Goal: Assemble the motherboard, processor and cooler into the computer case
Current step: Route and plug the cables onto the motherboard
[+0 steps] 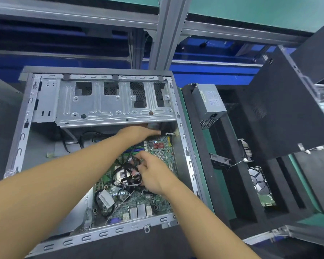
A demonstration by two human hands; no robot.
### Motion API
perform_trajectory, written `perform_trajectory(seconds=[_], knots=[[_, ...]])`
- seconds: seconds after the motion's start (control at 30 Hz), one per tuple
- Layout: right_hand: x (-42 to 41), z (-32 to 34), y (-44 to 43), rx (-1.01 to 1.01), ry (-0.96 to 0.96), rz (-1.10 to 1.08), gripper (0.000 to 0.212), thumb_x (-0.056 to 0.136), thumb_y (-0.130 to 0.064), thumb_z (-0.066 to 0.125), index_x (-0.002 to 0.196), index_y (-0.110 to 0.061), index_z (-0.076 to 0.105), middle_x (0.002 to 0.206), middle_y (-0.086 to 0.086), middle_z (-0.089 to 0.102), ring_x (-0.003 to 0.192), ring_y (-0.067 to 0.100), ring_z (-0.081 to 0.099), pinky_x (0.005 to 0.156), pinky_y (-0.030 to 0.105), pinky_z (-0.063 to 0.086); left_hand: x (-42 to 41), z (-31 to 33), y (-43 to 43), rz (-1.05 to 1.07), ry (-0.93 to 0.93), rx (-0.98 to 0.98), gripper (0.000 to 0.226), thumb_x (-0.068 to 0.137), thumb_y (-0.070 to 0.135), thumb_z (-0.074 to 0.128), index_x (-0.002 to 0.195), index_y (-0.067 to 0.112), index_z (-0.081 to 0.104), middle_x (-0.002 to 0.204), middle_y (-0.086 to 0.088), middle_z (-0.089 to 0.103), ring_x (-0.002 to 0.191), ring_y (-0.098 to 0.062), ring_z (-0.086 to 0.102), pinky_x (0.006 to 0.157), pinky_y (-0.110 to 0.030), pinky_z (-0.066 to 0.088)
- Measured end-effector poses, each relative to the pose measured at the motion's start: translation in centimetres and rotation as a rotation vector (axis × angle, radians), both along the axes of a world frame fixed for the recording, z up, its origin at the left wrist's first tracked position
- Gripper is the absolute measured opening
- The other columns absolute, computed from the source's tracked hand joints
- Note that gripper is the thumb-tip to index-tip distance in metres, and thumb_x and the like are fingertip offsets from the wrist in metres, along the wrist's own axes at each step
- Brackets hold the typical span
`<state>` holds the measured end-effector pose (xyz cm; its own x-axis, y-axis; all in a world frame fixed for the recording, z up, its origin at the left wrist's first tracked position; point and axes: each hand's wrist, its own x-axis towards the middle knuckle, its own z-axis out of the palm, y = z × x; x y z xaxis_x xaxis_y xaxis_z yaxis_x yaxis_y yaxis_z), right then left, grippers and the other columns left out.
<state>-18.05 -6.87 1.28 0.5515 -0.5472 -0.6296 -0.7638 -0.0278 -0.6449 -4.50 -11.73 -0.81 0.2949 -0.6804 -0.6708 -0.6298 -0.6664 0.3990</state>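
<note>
The open grey computer case (pixel 17 143) lies flat before me. A green motherboard (pixel 144 200) sits in its lower right part. A tangle of black cables (pixel 128 175) lies over the processor socket (pixel 121 177) in the board's middle. My right hand (pixel 153 172) pinches these cables above the socket. My left hand (pixel 138 132) reaches far into the case under the metal drive cage (pixel 105 103), at the board's top edge; its fingertips are hidden there. No cooler is visible in the case.
A grey power supply (pixel 209 103) stands in black foam trays (pixel 232 184) to the right of the case. A hard drive (pixel 261 186) and small parts lie in the foam slots. A black side panel (pixel 288 109) leans at the far right.
</note>
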Motion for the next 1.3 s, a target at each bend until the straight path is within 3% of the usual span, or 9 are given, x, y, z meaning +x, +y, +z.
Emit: perform_trajectory(seconds=[0.1, 0.17, 0.3, 0.4, 0.6, 0.77, 1.07, 1.2, 1.3], knots=[[0.3, 0.1, 0.0, 0.017, 0.016, 0.003, 0.041, 0.106, -0.006, 0.037, 0.144, -0.019, 0.043, 0.113, 0.002, 0.05, 0.092, 0.022, 0.048, 0.077, 0.03, 0.039, -0.3, -0.5, 0.2, -0.114, -0.072, -0.017, 0.054, 0.091, 0.068, 0.046, 0.097, 0.017, 0.062, 0.121, -0.009, 0.064, 0.095, -0.024, 0.055, 0.065, -0.029, 0.037], [0.3, 0.1, -0.1, 0.018, 0.016, 0.004, 0.038, 0.105, -0.004, 0.038, 0.141, -0.016, 0.044, 0.111, 0.005, 0.052, 0.09, 0.023, 0.047, 0.072, 0.028, 0.038, -1.1, -0.7, 0.0, -0.099, -0.067, -0.056, 0.05, 0.093, 0.063, 0.048, 0.081, 0.015, 0.054, 0.098, -0.006, 0.062, 0.081, -0.02, 0.05, 0.055, -0.028, 0.032], [-0.1, -0.5, -0.2, -0.036, 0.028, -0.004, 0.028, 0.105, -0.006, 0.04, 0.13, -0.015, 0.048, 0.116, 0.01, 0.06, 0.096, 0.028, 0.056, 0.08, 0.034, 0.046, -2.1, -1.6, -0.7, -0.011, 0.018, -0.121, 0.05, 0.091, 0.056, 0.057, 0.113, 0.011, 0.063, 0.112, -0.008, 0.064, 0.104, -0.027, 0.06, 0.078, -0.029, 0.045], [-0.3, -0.9, -0.1, -0.012, 0.011, -0.026, 0.031, 0.105, -0.005, 0.039, 0.134, -0.015, 0.045, 0.118, 0.01, 0.057, 0.091, 0.025, 0.054, 0.08, 0.036, 0.046, -2.4, -1.7, -1.3, -0.033, 0.067, -0.124, 0.051, 0.092, 0.053, 0.059, 0.135, 0.026, 0.055, 0.127, -0.005, 0.063, 0.115, -0.027, 0.059, 0.094, -0.03, 0.047], [-0.5, -1.3, -0.2, -0.037, 0.003, -0.019, 0.032, 0.106, -0.01, 0.04, 0.136, -0.017, 0.045, 0.113, 0.004, 0.056, 0.082, 0.019, 0.051, 0.08, 0.039, 0.049, -2.2, -2.0, -2.3, 0.025, 0.114, -0.126, 0.055, 0.091, 0.055, 0.059, 0.136, 0.024, 0.056, 0.137, -0.006, 0.058, 0.122, -0.027, 0.056, 0.099, -0.03, 0.045], [-0.4, -1.5, -0.2, -0.021, 0.027, -0.01, 0.032, 0.104, -0.009, 0.041, 0.136, -0.017, 0.044, 0.122, 0.014, 0.061, 0.088, 0.026, 0.051, 0.083, 0.039, 0.048, -3.1, -2.3, -3.2, -0.003, 0.118, 0.006, 0.062, 0.096, 0.057, 0.05, 0.145, 0.019, 0.046, 0.149, -0.006, 0.047, 0.136, -0.028, 0.044, 0.112, -0.035, 0.036], [-0.4, -1.4, -0.1, -0.049, 0.049, 0.022, 0.027, 0.105, -0.015, 0.039, 0.132, -0.022, 0.044, 0.124, 0.013, 0.063, 0.086, 0.025, 0.052, 0.075, 0.036, 0.044, -2.9, -3.2, -2.9, -0.009, 0.142, -0.027, 0.058, 0.098, 0.055, 0.045, 0.141, 0.016, 0.05, 0.143, -0.01, 0.052, 0.129, -0.03, 0.05, 0.104, -0.031, 0.04], [-0.3, -1.1, 0.0, -0.06, 0.057, 0.039, 0.028, 0.104, -0.013, 0.041, 0.13, -0.021, 0.046, 0.124, 0.011, 0.062, 0.099, 0.032, 0.061, 0.089, 0.048, 0.053, -3.1, -3.9, -2.7, -0.006, 0.126, -0.034, 0.067, 0.095, 0.065, 0.041, 0.136, 0.015, 0.056, 0.137, -0.011, 0.057, 0.123, -0.03, 0.054, 0.084, -0.026, 0.035], [-0.3, -0.9, 0.0, -0.052, 0.069, 0.013, 0.026, 0.104, -0.015, 0.041, 0.128, -0.022, 0.047, 0.122, 0.01, 0.063, 0.095, 0.031, 0.061, 0.089, 0.049, 0.054, -3.1, -4.0, -2.9, -0.019, 0.121, -0.013, 0.065, 0.094, 0.066, 0.042, 0.131, 0.015, 0.06, 0.131, -0.01, 0.061, 0.116, -0.028, 0.058, 0.079, -0.025, 0.036]])
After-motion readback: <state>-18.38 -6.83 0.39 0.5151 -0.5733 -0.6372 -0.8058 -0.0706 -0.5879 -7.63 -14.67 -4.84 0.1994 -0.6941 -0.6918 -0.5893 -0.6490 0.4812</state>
